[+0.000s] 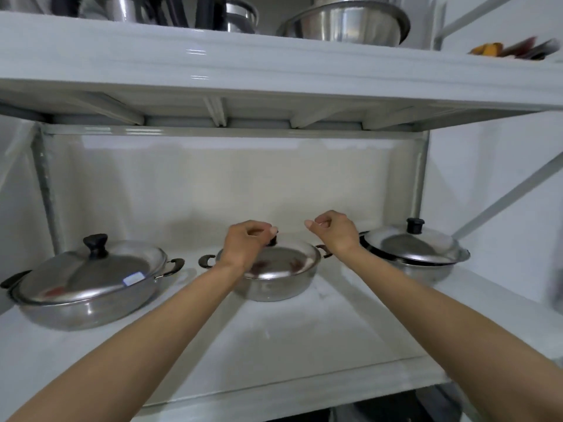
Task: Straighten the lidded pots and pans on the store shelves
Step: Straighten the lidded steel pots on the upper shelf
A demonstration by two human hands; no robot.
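Three steel pans with domed lids and black knobs stand on a white shelf [304, 336]. The left pan [88, 284] is the largest and carries a small label on its lid. My left hand [245, 246] is closed over the dark lid knob [272, 241] of the middle pan [274, 278]. My right hand [333, 231] hovers just above that pan's right side handle [323, 250], fingers curled in with nothing in them. The right pan [416, 254] sits further back, close behind my right wrist, and its lid looks slightly tilted.
The upper shelf [274, 68] hangs low overhead, holding steel bowls [347, 22] and other pots. A metal upright [422, 175] and a diagonal brace [511, 193] frame the right side. Bare shelf lies in front of the pans, and dark items show below the front edge.
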